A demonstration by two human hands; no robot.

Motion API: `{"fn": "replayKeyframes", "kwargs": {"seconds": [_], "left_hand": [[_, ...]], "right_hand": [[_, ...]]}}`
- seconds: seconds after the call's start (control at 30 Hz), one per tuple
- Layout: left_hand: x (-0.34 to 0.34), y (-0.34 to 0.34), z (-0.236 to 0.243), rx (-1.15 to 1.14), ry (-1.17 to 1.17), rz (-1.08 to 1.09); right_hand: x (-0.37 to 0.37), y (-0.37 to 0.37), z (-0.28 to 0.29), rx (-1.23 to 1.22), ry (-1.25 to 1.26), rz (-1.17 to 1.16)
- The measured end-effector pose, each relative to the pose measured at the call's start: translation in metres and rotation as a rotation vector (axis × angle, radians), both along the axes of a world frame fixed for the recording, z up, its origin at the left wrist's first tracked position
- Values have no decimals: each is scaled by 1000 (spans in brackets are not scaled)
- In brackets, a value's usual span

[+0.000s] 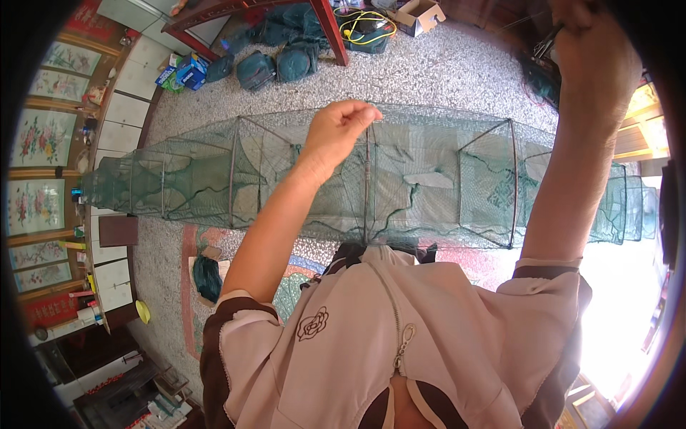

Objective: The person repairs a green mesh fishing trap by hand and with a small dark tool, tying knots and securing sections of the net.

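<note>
Head view: pale zipped shirt (pixel 329 372) fills the bottom centre.
Right hand (pixel 593 53): raised at upper right, shadowed; cannot tell its grip.
Left hand (pixel 336 130): upper centre, thumb and fingers pinched narrow at the upper edge of the green net (pixel 196 182); cannot tell whether mesh lies between.
Net position: stretched across mid-frame.
Speckled floor (pixel 457 75) beyond: dark bundles (pixel 256 71), open carton (pixel 420 17), top centre.

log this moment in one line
green net: extended left to right | left hand: pinched, net contact unclear | right hand: upper right, grip unclear
</note>
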State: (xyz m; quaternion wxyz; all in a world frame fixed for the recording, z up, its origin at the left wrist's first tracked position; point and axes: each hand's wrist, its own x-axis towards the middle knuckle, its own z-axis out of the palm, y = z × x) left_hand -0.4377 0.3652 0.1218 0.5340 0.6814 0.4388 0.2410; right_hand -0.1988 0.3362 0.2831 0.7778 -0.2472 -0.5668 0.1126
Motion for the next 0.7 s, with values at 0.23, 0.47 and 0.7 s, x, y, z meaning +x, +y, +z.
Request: {"fn": "replayKeyframes", "kwargs": {"seconds": [0.23,0.47,0.7], "left_hand": [[-17,33,9,-142,-191,141],[-17,60,19,-117,-175,103],[-18,67,7,2,-36,-180]], "right_hand": [[-15,-7,-71,-496,-530,47],[-49,-19,-139,-797,-734,-47],[-63,-16,-162,-869,-836,-213]]}}
